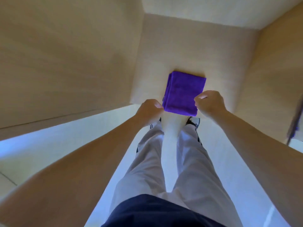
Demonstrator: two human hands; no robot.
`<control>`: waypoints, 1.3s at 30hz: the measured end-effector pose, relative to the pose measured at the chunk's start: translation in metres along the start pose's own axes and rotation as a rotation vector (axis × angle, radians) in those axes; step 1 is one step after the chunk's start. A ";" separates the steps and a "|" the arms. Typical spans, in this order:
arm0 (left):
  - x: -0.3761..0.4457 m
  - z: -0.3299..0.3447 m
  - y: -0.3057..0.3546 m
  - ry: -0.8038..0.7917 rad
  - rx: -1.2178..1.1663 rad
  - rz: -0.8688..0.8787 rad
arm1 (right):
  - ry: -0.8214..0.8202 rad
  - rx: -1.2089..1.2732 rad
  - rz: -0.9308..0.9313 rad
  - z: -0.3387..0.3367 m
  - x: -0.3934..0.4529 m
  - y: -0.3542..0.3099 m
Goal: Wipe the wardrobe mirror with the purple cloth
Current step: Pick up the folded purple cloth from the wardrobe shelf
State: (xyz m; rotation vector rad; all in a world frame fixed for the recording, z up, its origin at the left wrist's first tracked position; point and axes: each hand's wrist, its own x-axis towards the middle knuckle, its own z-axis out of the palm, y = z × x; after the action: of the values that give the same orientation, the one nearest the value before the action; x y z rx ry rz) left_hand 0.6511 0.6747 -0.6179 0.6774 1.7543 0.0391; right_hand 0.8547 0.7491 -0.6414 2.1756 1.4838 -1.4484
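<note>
A folded purple cloth (183,93) lies flat on the light wooden floor of an open wardrobe compartment (221,63). My left hand (150,110) pinches the cloth's near left corner, fingers curled. My right hand (209,104) grips the near right corner the same way. Both arms reach forward and down over my legs. No mirror surface can be made out clearly in this view.
A tall wooden panel (65,63) stands to the left of the compartment. Another wooden side wall (275,79) rises on the right, with a dark strip (295,122) at its edge. I stand on a pale tiled floor (73,145) in grey trousers and shoes.
</note>
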 end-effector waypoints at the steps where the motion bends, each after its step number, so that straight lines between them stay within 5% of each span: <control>1: 0.011 0.005 -0.006 -0.004 0.001 -0.010 | -0.009 -0.014 0.006 0.013 0.009 0.004; 13: 0.146 0.046 -0.058 0.114 -0.031 -0.040 | 0.133 -0.146 0.003 0.163 0.105 0.004; 20: 0.182 0.063 -0.049 0.115 -0.044 0.045 | 0.196 -0.311 -0.077 0.181 0.118 0.018; 27: 0.157 0.071 -0.033 0.010 0.015 0.060 | 0.097 0.317 0.104 0.135 0.100 0.023; 32: 0.128 0.062 -0.004 -0.006 0.034 0.191 | 0.146 0.501 0.118 0.100 0.065 0.025; 39: 0.080 0.012 0.029 0.029 -0.047 0.223 | 0.179 0.954 0.386 0.035 0.029 0.024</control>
State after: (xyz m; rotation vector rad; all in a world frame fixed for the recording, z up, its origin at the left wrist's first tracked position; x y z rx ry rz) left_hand 0.6634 0.7317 -0.6809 0.8387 1.6933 0.2431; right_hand 0.8532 0.7358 -0.6911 2.9070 0.2965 -2.0890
